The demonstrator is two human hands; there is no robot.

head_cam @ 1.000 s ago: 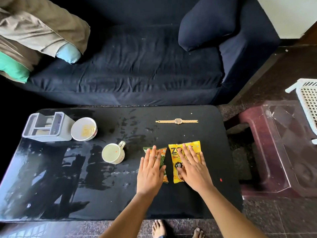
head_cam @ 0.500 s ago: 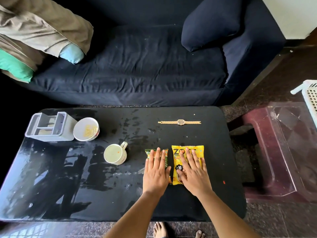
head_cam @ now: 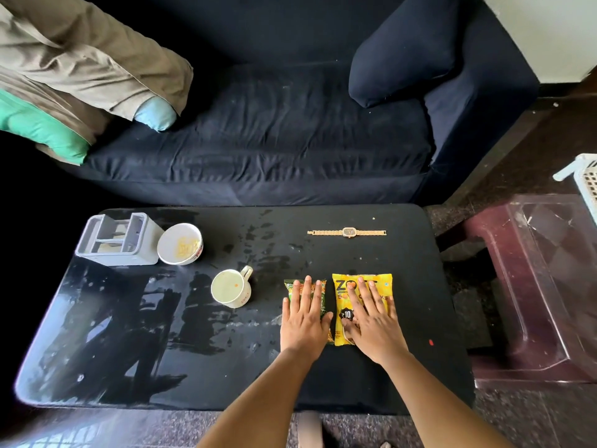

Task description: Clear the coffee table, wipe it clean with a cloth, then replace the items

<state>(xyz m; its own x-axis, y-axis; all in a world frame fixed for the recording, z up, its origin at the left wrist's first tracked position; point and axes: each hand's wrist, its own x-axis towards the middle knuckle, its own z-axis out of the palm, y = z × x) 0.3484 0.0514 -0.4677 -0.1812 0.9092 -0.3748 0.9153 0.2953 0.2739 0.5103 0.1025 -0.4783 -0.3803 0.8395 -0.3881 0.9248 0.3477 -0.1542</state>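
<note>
A black glossy coffee table (head_cam: 161, 367) carries smears and crumbs. My left hand (head_cam: 303, 321) lies flat, fingers spread, on a green snack packet (head_cam: 292, 287). My right hand (head_cam: 371, 321) lies flat on a yellow snack packet (head_cam: 361, 281) beside it. Neither hand grips its packet. Left of the packets stands a white mug (head_cam: 232, 288). A white bowl (head_cam: 180, 243) with yellow bits and a grey plastic holder (head_cam: 116, 245) sit at the far left. A gold wristwatch (head_cam: 347, 232) lies stretched out near the far edge.
A dark blue sofa (head_cam: 258, 134) with a dark cushion (head_cam: 397, 56) stands right behind the table; folded clothes (head_cam: 80, 59) lie on its left end. A maroon plastic stool (head_cam: 533, 286) and a white basket (head_cam: 584, 179) stand to the right. My bare feet show below the near edge.
Both hands have stayed flat on the packets and slid slightly toward me, baring more of the packets' tops. The rest is unmoved.
</note>
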